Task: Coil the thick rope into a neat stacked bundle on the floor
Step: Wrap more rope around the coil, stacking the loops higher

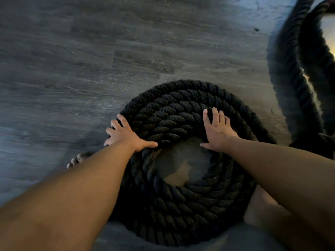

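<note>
Left forearm [81,187] overlaps coil [181,109]; toes [78,159] beside.

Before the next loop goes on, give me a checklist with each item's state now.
1. Rings of the coiled rope even and stacked: ok.
2. Palm of the left hand flat on the coil's left side: ok.
3. Palm of the right hand flat on its far right side: ok.
4. All of the loose rope length at right coiled: not ok.
5. Bare toes clear of the coil: cannot tell, the left forearm hides the gap.
</note>
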